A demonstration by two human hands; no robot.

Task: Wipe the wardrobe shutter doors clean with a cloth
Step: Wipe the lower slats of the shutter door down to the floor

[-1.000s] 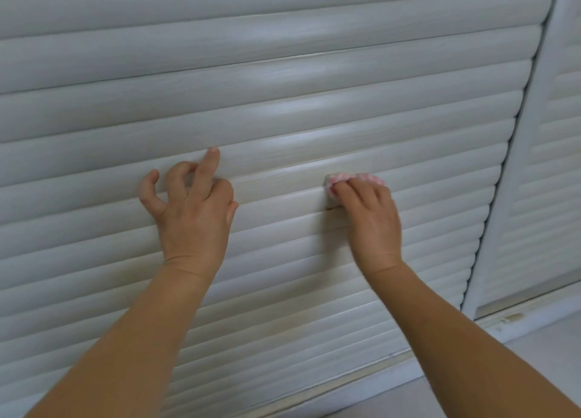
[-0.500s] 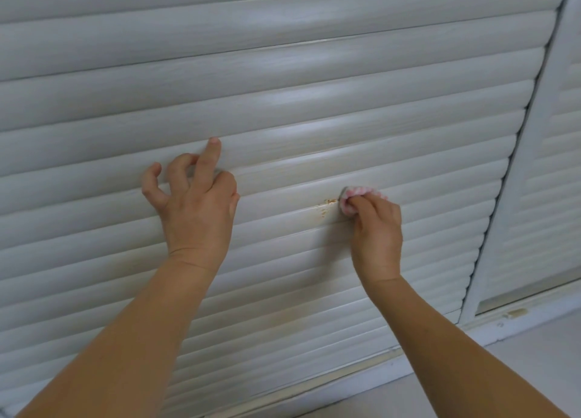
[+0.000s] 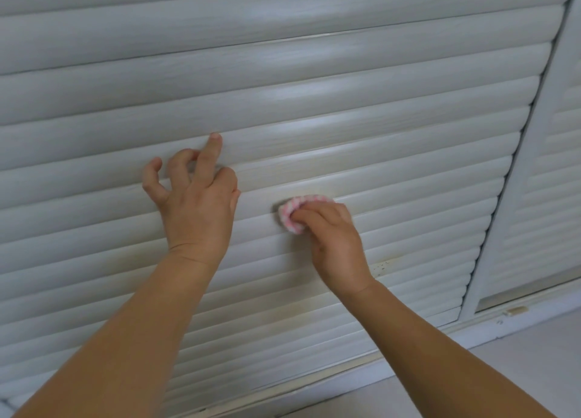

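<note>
A white slatted shutter door fills the head view. My right hand grips a bunched pink-and-white cloth and presses it against a slat just right of the middle. My left hand rests against the slats to the left of the cloth, fingers spread and bent, one fingertip stretched up, holding nothing. A few small dark specks show on a slat to the right of my right wrist.
A white vertical frame post separates this door from a second slatted door at the right. A white bottom rail runs under both doors, with pale floor below it.
My right hand slid the cloth right, then back left and slightly down, closer to my left hand. The small orange-brown mark seen beside the cloth earlier no longer shows. My left hand stayed put.
</note>
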